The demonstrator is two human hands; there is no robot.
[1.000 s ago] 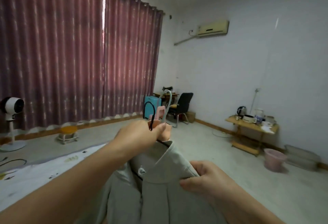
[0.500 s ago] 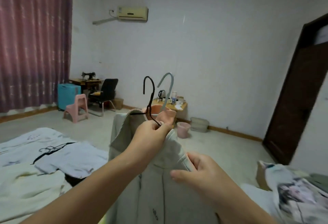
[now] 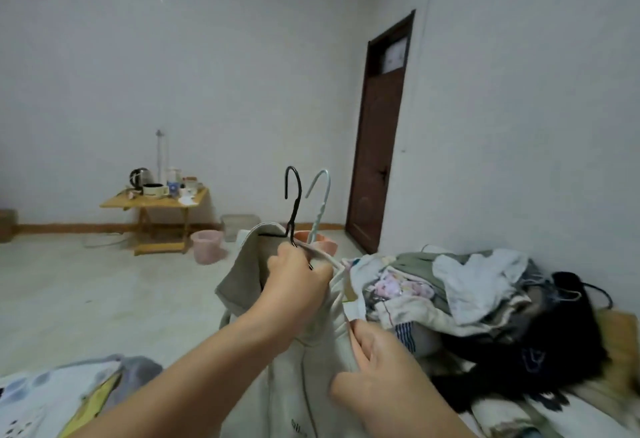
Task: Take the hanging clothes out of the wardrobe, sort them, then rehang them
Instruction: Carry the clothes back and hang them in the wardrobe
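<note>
The left hand (image 3: 298, 283) is closed around the necks of two hangers held together: a black hanger (image 3: 294, 202) and a pale blue hanger (image 3: 320, 200). Both hooks stand upright above the fist, side by side, the black one to the left. A pale grey-beige collared garment (image 3: 249, 264) hangs from the hangers below the fist; its collar folds over toward the left, and its front runs down between the two forearms toward the bottom edge of the view. Small dark print shows low on the front; it is too blurred to read.

The right hand (image 3: 374, 365) grips the garment's front edge, fingers curled into the fabric, lower than and just right of the left hand.

To the right lies a pile of clothes (image 3: 467, 292) in white, cream, grey and black, with further hangers mixed in. Across the room stand a small wooden folding table (image 3: 156, 202) carrying a kettle and cups, a pink bucket (image 3: 207, 245) near it on the floor, and a dark brown door (image 3: 377, 157).
</note>
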